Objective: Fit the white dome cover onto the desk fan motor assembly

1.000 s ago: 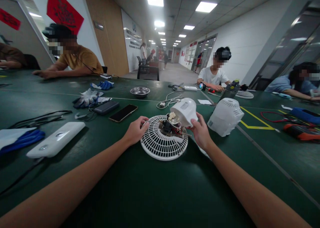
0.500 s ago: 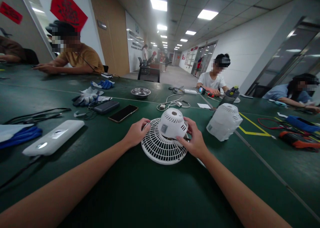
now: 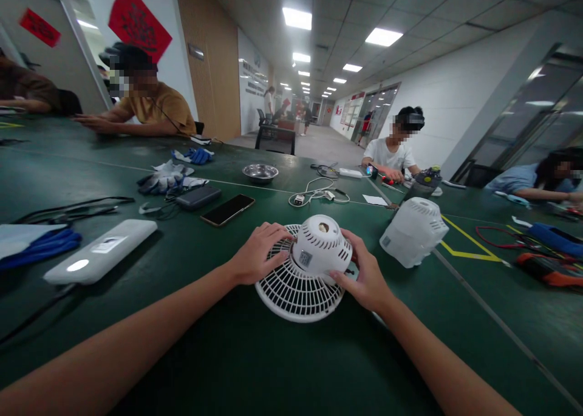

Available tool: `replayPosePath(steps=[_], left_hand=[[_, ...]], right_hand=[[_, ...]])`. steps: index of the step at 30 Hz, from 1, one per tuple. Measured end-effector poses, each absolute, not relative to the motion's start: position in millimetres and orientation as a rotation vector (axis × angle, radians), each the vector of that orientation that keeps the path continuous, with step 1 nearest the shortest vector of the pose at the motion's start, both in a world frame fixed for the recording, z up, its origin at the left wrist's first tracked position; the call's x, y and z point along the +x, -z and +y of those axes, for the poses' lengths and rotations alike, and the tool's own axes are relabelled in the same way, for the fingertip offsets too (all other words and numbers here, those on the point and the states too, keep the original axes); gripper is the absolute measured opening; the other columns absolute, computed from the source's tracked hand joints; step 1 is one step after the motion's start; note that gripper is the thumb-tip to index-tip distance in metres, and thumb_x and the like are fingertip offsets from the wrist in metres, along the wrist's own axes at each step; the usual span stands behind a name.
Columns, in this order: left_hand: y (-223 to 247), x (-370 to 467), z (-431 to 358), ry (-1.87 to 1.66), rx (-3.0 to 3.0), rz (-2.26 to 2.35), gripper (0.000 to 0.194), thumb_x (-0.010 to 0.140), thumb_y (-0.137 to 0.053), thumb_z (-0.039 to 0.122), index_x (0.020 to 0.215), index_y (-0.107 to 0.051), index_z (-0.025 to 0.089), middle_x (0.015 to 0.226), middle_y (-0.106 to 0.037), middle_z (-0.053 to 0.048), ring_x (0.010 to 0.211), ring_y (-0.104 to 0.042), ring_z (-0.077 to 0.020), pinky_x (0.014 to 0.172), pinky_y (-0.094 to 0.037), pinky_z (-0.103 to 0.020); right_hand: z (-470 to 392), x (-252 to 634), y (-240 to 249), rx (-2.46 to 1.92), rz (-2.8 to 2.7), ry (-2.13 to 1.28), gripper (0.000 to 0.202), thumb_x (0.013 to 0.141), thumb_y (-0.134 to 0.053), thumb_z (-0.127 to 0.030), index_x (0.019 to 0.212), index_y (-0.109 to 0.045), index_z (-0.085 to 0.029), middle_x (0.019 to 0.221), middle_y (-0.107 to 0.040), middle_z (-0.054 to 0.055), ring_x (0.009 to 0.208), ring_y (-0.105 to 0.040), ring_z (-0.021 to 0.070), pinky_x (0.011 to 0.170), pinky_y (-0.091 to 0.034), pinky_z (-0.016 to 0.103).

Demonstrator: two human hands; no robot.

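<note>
The cover [image 3: 319,246], white and dome-shaped, sits dome up on the grille [image 3: 296,300], between the two hands and just beside the left one. The grille lies flat on the desk [image 3: 282,373], well apart from the far edge. The right hand [image 3: 368,276] grasps the cover by its right side: the thumb presses the lower rim on the side towards the desk's near edge, and the fingers curl round behind. Something small, red and dark, shows in the gap between them. The left hand [image 3: 255,258] lies over the grille's left side, back upwards, fingers bent and thumb pointing at the cover; whether it grips the grille or only rests there, I cannot tell. Both forearms reach in from the desk's near side and slant inwards to meet at the grille. The phone [image 3: 228,210] lies beyond the left hand, the bowl [image 3: 260,173] near the far edge, and the casing [image 3: 412,234] right of the right hand.
</note>
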State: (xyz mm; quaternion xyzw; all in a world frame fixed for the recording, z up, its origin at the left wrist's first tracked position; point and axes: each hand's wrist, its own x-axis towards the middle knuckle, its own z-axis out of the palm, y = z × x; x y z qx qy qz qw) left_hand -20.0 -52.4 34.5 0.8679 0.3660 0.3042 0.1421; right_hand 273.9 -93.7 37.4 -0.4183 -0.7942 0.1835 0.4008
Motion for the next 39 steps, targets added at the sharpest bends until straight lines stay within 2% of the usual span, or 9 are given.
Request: replayPosePath(steps=[3, 6, 9, 12, 15, 18, 22, 29, 39], left_hand=[[-42, -16, -64, -0.937, 2.544, 1.082, 0.04, 0.099, -0.042, 0.049, 0.117, -0.06, 0.019, 0.111, -0.065, -0.009, 0.098, -0.053, -0.0263, 0.088, -0.042, -0.046], [-42, -13, -68, -0.95, 2.538, 1.058, 0.042, 0.1, -0.041, 0.052, 0.119, -0.058, 0.018, 0.107, -0.063, -0.009, 0.094, -0.052, -0.0252, 0.085, -0.042, -0.044], [-37, -13, -62, -0.896, 2.532, 0.989, 0.049, 0.098, -0.043, 0.058, 0.126, -0.054, 0.02, 0.115, -0.061, -0.009, 0.1, -0.051, -0.0258, 0.089, -0.042, -0.045], [-34, -15, -55, -0.805, 2.57, 0.961, 0.056, 0.092, -0.049, 0.067, 0.126, -0.055, 0.022, 0.121, -0.059, -0.01, 0.104, -0.051, -0.0275, 0.09, -0.043, -0.047], [-34, -16, -55, -0.752, 2.583, 0.984, 0.063, 0.083, -0.059, 0.071, 0.121, -0.059, 0.021, 0.115, -0.06, -0.01, 0.099, -0.053, -0.0273, 0.086, -0.045, -0.045], [-35, -15, -60, -0.755, 2.601, 0.957, 0.065, 0.08, -0.065, 0.071, 0.118, -0.061, 0.018, 0.108, -0.061, -0.009, 0.095, -0.055, -0.0258, 0.082, -0.046, -0.042], [-33, -14, -61, -0.797, 2.639, 0.953, 0.059, 0.082, -0.063, 0.069, 0.112, -0.063, 0.018, 0.108, -0.061, -0.01, 0.096, -0.054, -0.0264, 0.084, -0.044, -0.043], [-29, -12, -57, -0.754, 2.646, 0.948, 0.06, 0.082, -0.066, 0.066, 0.118, -0.062, 0.018, 0.119, -0.061, -0.012, 0.107, -0.055, -0.0296, 0.093, -0.043, -0.048], [-31, -10, -58, -0.742, 2.657, 1.009, 0.068, 0.079, -0.068, 0.067, 0.125, -0.06, 0.018, 0.121, -0.063, -0.013, 0.11, -0.056, -0.0316, 0.093, -0.044, -0.051]], right_hand=[[-98, 273, -41, -1.048, -2.09, -0.395, 0.081, 0.08, -0.077, -0.046, 0.148, -0.037, -0.027, 0.139, -0.058, 0.013, 0.12, -0.062, 0.0333, 0.102, -0.052, 0.053], [-98, 273, -42, -1.041, -2.128, -0.344, 0.079, 0.083, -0.073, -0.048, 0.149, -0.036, -0.027, 0.139, -0.059, 0.013, 0.12, -0.062, 0.0336, 0.102, -0.052, 0.054], [-97, 271, -42, -1.064, -2.155, -0.297, 0.078, 0.085, -0.07, -0.048, 0.151, -0.033, -0.026, 0.142, -0.058, 0.014, 0.123, -0.061, 0.0345, 0.102, -0.051, 0.054], [-99, 268, -41, -1.103, -2.159, -0.274, 0.079, 0.086, -0.068, -0.048, 0.152, -0.033, -0.024, 0.143, -0.057, 0.015, 0.124, -0.06, 0.0353, 0.101, -0.051, 0.055], [-104, 267, -42, -1.076, -2.163, -0.292, 0.079, 0.085, -0.068, -0.05, 0.151, -0.034, -0.023, 0.139, -0.06, 0.015, 0.119, -0.062, 0.0351, 0.098, -0.053, 0.055], [-107, 269, -41, -1.011, -2.197, -0.283, 0.078, 0.084, -0.069, -0.049, 0.15, -0.035, -0.024, 0.137, -0.061, 0.015, 0.118, -0.063, 0.0348, 0.098, -0.053, 0.055], [-104, 269, -37, -0.991, -2.2, -0.262, 0.083, 0.081, -0.072, -0.05, 0.151, -0.033, -0.026, 0.144, -0.055, 0.013, 0.122, -0.06, 0.0357, 0.103, -0.051, 0.056], [-98, 267, -34, -1.01, -2.182, -0.257, 0.089, 0.077, -0.077, -0.054, 0.151, -0.034, -0.027, 0.146, -0.055, 0.012, 0.124, -0.06, 0.0355, 0.105, -0.051, 0.057], [-96, 269, -33, -0.969, -2.205, -0.188, 0.088, 0.079, -0.076, -0.056, 0.151, -0.035, -0.026, 0.149, -0.052, 0.013, 0.131, -0.056, 0.0363, 0.109, -0.048, 0.058]])
